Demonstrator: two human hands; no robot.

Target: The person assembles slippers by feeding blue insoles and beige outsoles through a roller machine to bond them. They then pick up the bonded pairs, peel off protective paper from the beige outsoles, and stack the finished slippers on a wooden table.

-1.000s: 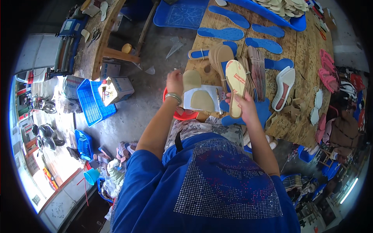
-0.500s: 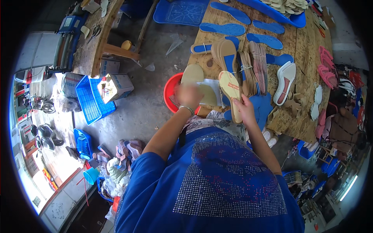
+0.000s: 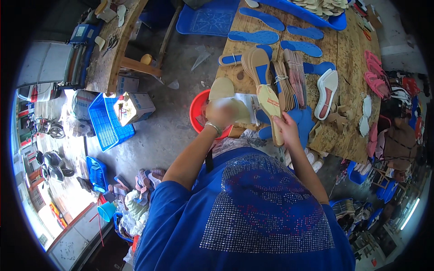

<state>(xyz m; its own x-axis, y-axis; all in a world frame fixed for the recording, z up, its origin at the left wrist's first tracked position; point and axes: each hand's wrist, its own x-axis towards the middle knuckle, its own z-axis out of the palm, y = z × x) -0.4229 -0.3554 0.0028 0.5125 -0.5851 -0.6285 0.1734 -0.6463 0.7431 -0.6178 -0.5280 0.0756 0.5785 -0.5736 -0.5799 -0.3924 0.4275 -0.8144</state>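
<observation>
My right hand (image 3: pixel 287 128) is closed round the narrower end of a beige shoe insole (image 3: pixel 270 103) with red print, its wide end pointing away from me. Smeared and blurred, my left hand (image 3: pixel 219 114) is over the red basin (image 3: pixel 195 107) at the table's near left corner, and its fingers cannot be made out. Beside that hand lies a rounded beige piece (image 3: pixel 242 112), and another rounded beige piece (image 3: pixel 221 88) is just beyond it. Whether the left hand touches either is unclear.
Tied bundles of insoles (image 3: pixel 296 74) and blue insoles (image 3: pixel 257 37) lie on the wooden table (image 3: pixel 337 49). White insoles (image 3: pixel 326 92) and pink straps (image 3: pixel 376 74) are to the right. A blue crate (image 3: pixel 106 126) stands on the floor at left.
The whole view has shifted slightly. My left hand stays over the basin, with the beige piece beside it looking paler. My right hand keeps its hold on the insole.
</observation>
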